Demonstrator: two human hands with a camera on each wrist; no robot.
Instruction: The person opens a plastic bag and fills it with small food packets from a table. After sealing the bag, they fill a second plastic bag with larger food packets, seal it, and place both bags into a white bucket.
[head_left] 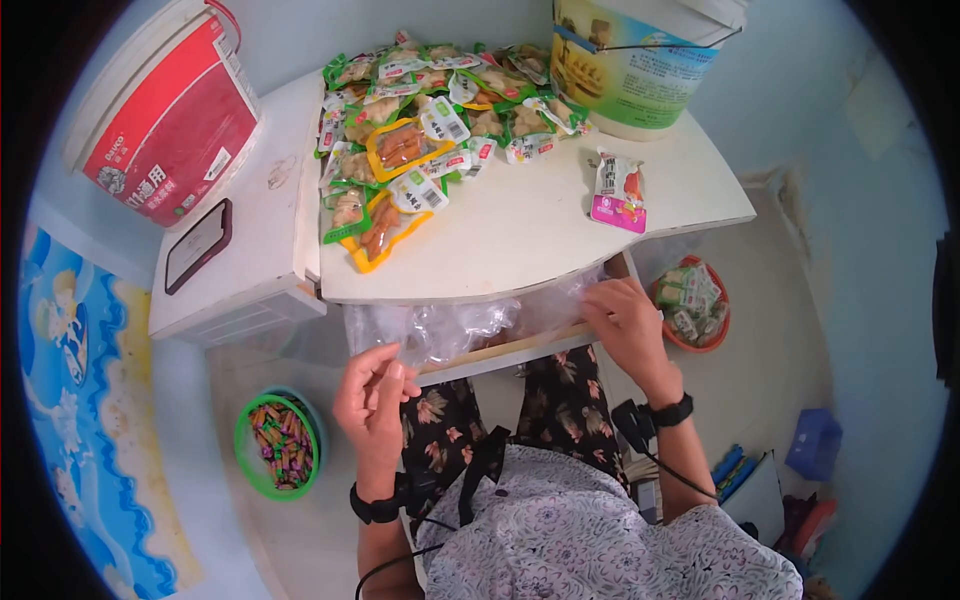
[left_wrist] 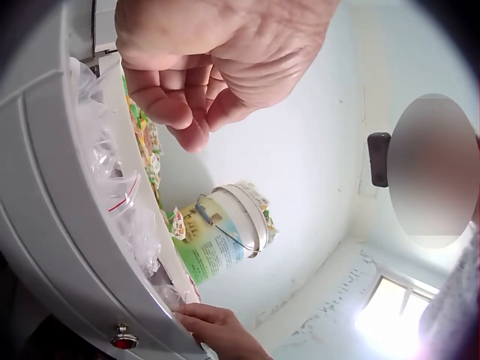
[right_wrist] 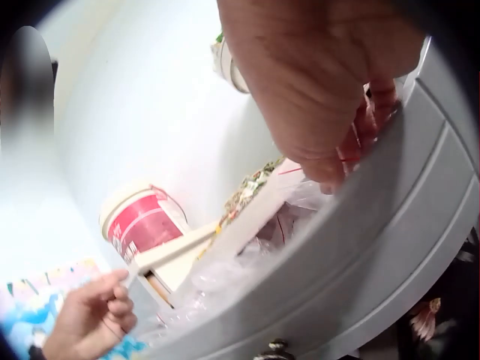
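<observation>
An open drawer (head_left: 545, 345) under the white table holds clear plastic bags (head_left: 450, 325), some with a red zip line. My right hand (head_left: 628, 325) reaches over the drawer's right end. Its thumb and fingers pinch a clear plastic bag (right_wrist: 304, 196), whose red line shows between them; the fingertips are partly hidden. At the drawer's left front corner, my left hand (head_left: 372, 395) hovers with fingers loosely bent and nothing between them.
Snack packets (head_left: 400, 140) are heaped on the white tabletop (head_left: 530, 220), with one pink-and-white packet (head_left: 620, 190) apart. Buckets (head_left: 175, 120) stand at both sides, and a phone (head_left: 198, 246) lies left. On the floor are a green basket (head_left: 240, 440) and a red basket (head_left: 720, 335).
</observation>
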